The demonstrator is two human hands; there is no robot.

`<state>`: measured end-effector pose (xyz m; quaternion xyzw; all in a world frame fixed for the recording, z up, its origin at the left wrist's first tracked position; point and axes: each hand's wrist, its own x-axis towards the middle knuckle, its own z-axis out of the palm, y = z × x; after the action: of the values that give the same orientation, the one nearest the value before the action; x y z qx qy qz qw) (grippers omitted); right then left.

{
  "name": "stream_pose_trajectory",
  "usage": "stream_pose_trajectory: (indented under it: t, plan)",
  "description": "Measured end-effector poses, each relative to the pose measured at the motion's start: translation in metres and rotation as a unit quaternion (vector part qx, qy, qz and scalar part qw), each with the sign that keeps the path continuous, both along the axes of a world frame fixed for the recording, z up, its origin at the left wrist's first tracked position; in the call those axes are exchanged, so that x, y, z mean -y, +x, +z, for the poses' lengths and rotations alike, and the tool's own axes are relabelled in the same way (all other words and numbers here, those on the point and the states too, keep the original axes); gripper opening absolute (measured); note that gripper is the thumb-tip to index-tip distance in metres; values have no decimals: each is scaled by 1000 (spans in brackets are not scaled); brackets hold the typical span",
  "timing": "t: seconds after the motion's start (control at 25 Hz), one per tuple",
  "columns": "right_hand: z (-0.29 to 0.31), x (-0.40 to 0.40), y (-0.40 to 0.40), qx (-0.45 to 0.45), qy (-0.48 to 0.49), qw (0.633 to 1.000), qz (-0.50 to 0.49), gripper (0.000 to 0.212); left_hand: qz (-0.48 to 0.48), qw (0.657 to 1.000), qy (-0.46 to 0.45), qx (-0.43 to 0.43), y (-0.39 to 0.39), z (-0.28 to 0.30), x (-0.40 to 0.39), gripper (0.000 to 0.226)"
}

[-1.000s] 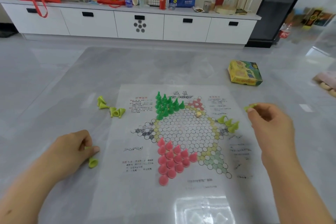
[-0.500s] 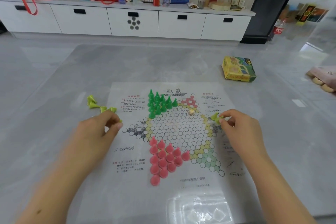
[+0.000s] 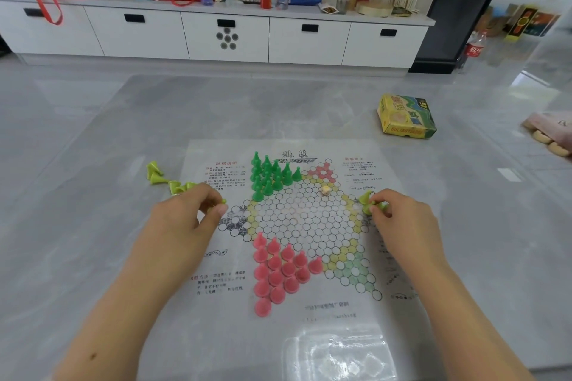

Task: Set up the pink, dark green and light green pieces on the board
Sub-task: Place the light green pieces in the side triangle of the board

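The paper star board (image 3: 309, 322) lies flat on the grey table. Several dark green pieces (image 3: 270, 175) stand in its upper-left point. Several pink pieces (image 3: 280, 269) fill the lower-left point. My left hand (image 3: 185, 219) pinches a light green piece (image 3: 223, 202) over the board's left point. My right hand (image 3: 402, 223) grips light green pieces (image 3: 366, 199) at the board's right point. Several more light green pieces (image 3: 164, 178) lie on their sides on the table, left of the board.
A small cream die (image 3: 325, 190) sits inside the board's centre. A yellow-green box (image 3: 405, 116) lies on the table at the back right. A white cabinet (image 3: 216, 34) with bottles and bags stands beyond the table.
My left hand carried a light green piece from the table's lower left to the board's left point. My right hand came in from the right to the board's right point.
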<state>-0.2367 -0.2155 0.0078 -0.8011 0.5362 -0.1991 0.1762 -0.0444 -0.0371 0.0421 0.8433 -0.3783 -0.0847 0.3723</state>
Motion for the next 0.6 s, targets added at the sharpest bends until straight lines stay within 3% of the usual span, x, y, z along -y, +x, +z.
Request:
stream_pose_trajectory:
  t: [0.4, 0.6]
  plan:
    - [5, -1, -1, 5, 7, 1000, 2, 17, -4, 1000, -4, -1, 0, 0, 0, 20]
    - [30, -3, -14, 121, -46, 992, -14, 13, -9, 1000, -6, 2, 0, 0, 0, 21]
